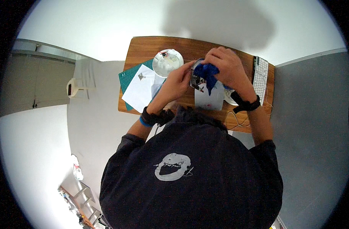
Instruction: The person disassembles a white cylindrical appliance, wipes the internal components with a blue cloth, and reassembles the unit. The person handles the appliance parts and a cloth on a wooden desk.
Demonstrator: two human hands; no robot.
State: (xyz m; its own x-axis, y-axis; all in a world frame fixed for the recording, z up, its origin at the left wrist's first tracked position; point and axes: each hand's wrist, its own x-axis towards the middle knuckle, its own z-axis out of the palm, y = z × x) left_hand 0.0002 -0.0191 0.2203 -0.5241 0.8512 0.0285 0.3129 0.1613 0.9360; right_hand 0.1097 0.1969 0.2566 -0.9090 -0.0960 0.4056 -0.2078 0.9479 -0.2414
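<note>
Device position: small device (198, 81) held above the wooden surface (144, 45), right of centre, far edge beyond it.
Device axis: appears to run from far edge toward near edge; partly covered, exact outline unclear.
Left hand (173, 87): fingers grasping the device at its left rim; thumb placement cannot be told.
Right hand (228, 68): fingers grasping the blue cloth (209, 72), pressed against the device's upper right part.
Key relation: device lies right of the left fingertips, left of and below the right ones; left hand is nearer its bare rim.
Cloth tail: hangs toward the near edge.
Round dish (170, 68): left of the device, toward the far edge.
Keyboard (260, 74): along the right edge.
</note>
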